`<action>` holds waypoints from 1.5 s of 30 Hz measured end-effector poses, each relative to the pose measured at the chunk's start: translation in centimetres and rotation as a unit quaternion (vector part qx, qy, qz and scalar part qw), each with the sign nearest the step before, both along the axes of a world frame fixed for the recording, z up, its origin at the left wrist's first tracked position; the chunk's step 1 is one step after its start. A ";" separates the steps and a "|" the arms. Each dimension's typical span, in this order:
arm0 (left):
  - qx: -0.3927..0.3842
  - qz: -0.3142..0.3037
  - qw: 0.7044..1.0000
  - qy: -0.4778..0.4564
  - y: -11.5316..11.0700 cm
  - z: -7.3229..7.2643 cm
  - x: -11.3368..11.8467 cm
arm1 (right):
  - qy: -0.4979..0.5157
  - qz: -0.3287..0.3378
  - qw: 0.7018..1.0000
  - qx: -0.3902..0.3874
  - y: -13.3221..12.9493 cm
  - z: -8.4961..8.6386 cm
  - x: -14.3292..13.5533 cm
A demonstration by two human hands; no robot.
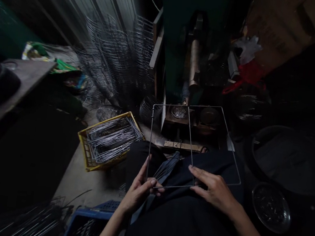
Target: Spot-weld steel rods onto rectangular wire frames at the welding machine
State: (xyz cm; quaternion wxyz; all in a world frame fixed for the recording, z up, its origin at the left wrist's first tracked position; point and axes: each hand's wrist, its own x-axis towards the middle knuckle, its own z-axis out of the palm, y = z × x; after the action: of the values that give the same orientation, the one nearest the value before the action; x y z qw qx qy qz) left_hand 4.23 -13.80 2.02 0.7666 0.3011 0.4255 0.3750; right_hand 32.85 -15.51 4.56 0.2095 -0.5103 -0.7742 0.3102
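Note:
A rectangular wire frame (190, 136) with a crossbar near its middle is held up over my lap. My left hand (143, 187) grips its near left corner between thumb and fingers. At the near end of the crossbar, my right hand (209, 185) pinches the wire. The far side of the frame reaches to the copper-coloured electrode (187, 100) of a welding machine; whether they touch I cannot tell. Below the electrode sits a small round dish of metal bits (179, 112). Several thin wires (167, 167) lie across my lap.
A yellow crate (83, 141) full of bent wire pieces stands on the left. Nearer is a blue crate (89, 213). Stacked wire baskets (116, 50) rise behind. On the right are a metal bowl of small parts (271, 206) and a red plastic bag (250, 73).

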 end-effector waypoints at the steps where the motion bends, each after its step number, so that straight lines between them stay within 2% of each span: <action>1: -0.001 0.005 1.000 -0.002 0.0 0.1 0.0 | 0.003 -0.001 1.000 -0.002 0.0 0.1 -0.1; 5: 0.003 0.018 1.000 -0.015 -0.3 0.3 0.0 | 0.006 -0.024 0.999 -0.025 -0.1 0.3 -0.3; 8: -0.005 0.009 1.000 -0.023 -0.4 -0.1 -0.1 | -0.001 -0.025 1.000 -0.012 -0.2 -0.3 -0.3; 10: -0.002 -0.006 1.000 -0.031 0.3 -0.8 0.0 | -0.006 -0.023 1.000 0.005 0.2 -1.1 -0.2; 12: 0.020 -0.009 0.999 -0.035 1.9 -1.4 0.2 | -0.017 -0.028 0.999 0.026 1.7 -1.9 0.1; 14: 0.049 -0.003 0.998 -0.037 4.8 -1.9 0.7 | -0.039 -0.048 0.996 0.058 4.3 -2.7 0.6; 16: 0.076 0.005 0.996 -0.039 8.7 -2.2 1.4 | -0.067 -0.075 0.990 0.097 8.1 -3.0 1.2; 21: 0.155 0.002 0.986 -0.063 19.0 -1.6 2.9 | -0.121 -0.142 0.971 0.151 18.5 -1.8 2.8; 23: 0.175 0.003 0.982 -0.068 21.9 -1.2 3.3 | -0.123 -0.153 0.966 0.170 21.4 -1.0 3.5; 26: 0.183 0.011 0.980 -0.072 24.7 -1.0 3.4 | -0.098 -0.128 0.967 0.195 24.2 -0.4 4.4; 33: 0.172 0.026 0.982 -0.079 26.8 -1.4 2.9 | -0.082 -0.115 0.962 0.234 27.1 -1.2 4.7; 45: 0.186 0.021 0.978 -0.087 27.5 -0.5 3.0 | -0.058 -0.134 0.957 0.250 28.3 -0.7 4.4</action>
State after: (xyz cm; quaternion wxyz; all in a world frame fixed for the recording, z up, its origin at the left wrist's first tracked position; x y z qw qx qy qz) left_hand 7.19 13.75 1.50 0.7235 0.3953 0.2860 0.4884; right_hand 37.28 12.79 3.87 0.3245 -0.5580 -0.7624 0.0454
